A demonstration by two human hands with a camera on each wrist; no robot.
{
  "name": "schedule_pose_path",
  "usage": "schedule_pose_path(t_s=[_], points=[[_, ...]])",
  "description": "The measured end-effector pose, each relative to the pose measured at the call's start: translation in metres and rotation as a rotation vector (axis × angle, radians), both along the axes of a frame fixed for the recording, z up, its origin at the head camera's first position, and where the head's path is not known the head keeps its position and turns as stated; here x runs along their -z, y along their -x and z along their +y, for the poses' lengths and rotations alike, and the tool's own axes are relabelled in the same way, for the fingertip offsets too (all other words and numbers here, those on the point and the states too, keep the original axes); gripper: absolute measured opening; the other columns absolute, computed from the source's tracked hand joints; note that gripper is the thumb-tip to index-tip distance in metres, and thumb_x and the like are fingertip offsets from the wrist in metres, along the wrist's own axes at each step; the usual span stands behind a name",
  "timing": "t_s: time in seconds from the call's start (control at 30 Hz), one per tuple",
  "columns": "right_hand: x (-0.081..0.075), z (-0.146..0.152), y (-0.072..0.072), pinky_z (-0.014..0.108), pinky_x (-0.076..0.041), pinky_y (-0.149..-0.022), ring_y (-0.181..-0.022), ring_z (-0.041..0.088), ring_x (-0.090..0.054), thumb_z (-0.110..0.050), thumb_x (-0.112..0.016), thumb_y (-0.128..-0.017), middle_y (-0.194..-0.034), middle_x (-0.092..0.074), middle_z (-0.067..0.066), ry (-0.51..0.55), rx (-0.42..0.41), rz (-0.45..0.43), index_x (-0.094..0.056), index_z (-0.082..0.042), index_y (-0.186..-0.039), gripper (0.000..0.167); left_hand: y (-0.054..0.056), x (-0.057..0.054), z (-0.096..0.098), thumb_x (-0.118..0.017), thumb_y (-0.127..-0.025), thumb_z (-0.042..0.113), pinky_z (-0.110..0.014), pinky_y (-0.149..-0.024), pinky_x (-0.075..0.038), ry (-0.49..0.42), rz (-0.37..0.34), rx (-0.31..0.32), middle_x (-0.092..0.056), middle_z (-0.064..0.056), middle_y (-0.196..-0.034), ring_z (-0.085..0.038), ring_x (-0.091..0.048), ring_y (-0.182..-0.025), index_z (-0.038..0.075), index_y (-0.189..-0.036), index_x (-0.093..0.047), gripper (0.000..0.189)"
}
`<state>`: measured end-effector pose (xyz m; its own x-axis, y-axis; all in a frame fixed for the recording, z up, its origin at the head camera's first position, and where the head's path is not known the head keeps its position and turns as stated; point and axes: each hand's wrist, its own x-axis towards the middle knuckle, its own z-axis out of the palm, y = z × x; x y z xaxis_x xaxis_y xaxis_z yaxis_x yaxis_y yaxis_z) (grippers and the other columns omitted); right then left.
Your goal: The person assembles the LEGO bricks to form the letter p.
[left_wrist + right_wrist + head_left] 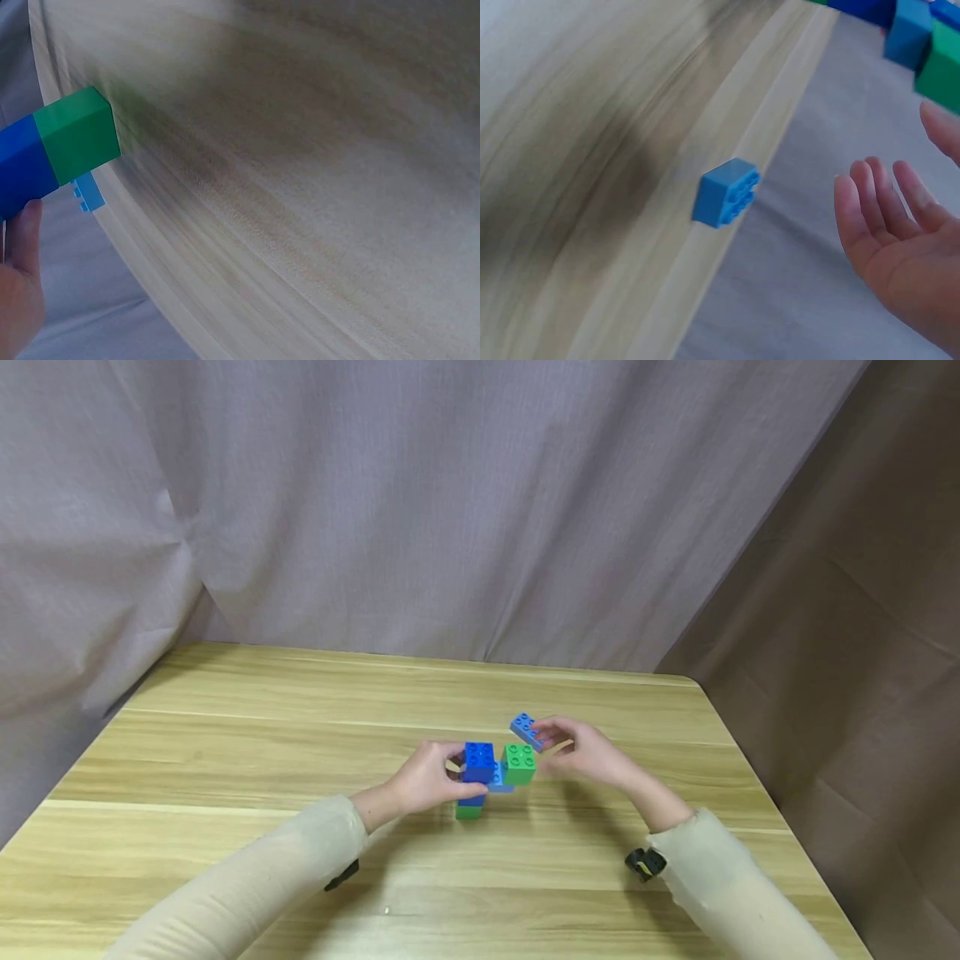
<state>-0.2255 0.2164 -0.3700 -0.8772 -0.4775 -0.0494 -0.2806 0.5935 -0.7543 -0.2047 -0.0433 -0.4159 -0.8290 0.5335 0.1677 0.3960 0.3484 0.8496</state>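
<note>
My left hand (427, 778) grips a joined group of toy building bricks at a dark blue brick (478, 760), thumb on the near side. Lower down, the stack ends in a green brick (469, 812), its smooth side facing the left wrist view. From the stack a light blue brick (498, 779) reaches to the right, carrying another green brick (519, 765) on top. My right hand (588, 753) is just right of that green brick, fingers loosely bent and holding nothing. A loose light blue brick (724, 193) lies on the table, beyond the right fingertips in the head view.
The wood-grain table (247, 735) reaches back to a grey curtain (420, 510). A darker brown curtain (847, 652) hangs along the right side. Black wrist devices (645, 863) sit under both sleeves.
</note>
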Motion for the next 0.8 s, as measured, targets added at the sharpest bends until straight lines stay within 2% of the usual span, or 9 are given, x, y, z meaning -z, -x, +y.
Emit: schedule_pose_path(t_s=[0.2, 0.47, 0.67, 0.8], points=[[0.013, 0.004, 0.018, 0.038, -0.052, -0.088, -0.103, 0.039, -0.057, -0.005, -0.069, -0.08, -0.117, -0.057, 0.03, 0.02, 0.103, -0.004, -0.048, 0.011, -0.126, 0.052, -0.002, -0.001, 0.001, -0.077, -0.077, 0.02, -0.017, -0.068, -0.057, -0.013, 0.014, 0.007, -0.069, -0.009, -0.089, -0.019, -0.068, -0.082, 0.001, -0.099, -0.065, 0.031], [0.027, 0.0, 0.04, 0.044, -0.048, -0.094, -0.109, 0.037, -0.054, -0.014, -0.067, -0.084, -0.123, -0.054, 0.029, -0.017, 0.308, -0.058, -0.046, 0.008, -0.129, 0.054, -0.003, 0.0, 0.001, -0.077, -0.077, 0.021, -0.018, -0.069, -0.057, -0.009, 0.019, -0.004, -0.068, -0.009, -0.088, -0.019, -0.068, -0.082, 0.001, -0.099, -0.065, 0.031], [0.039, -0.005, 0.051, 0.047, -0.043, -0.101, -0.118, 0.038, -0.048, -0.019, -0.069, -0.083, -0.129, -0.049, 0.028, -0.057, 0.393, -0.111, -0.044, 0.006, -0.132, 0.06, -0.003, 0.0, 0.001, -0.076, -0.078, 0.021, -0.018, -0.069, -0.057, -0.008, 0.016, -0.007, -0.068, -0.009, -0.089, -0.018, -0.068, -0.081, 0.002, -0.1, -0.065, 0.032], [0.048, -0.007, 0.056, 0.046, -0.044, -0.099, -0.117, 0.037, -0.048, -0.022, -0.07, -0.083, -0.127, -0.051, 0.027, -0.092, 0.436, -0.117, -0.046, 0.006, -0.131, 0.06, -0.002, 0.001, 0.001, -0.076, -0.078, 0.021, -0.018, -0.07, -0.057, -0.008, 0.004, -0.006, -0.068, -0.008, -0.088, -0.017, -0.067, -0.081, 0.002, -0.1, -0.065, 0.032]])
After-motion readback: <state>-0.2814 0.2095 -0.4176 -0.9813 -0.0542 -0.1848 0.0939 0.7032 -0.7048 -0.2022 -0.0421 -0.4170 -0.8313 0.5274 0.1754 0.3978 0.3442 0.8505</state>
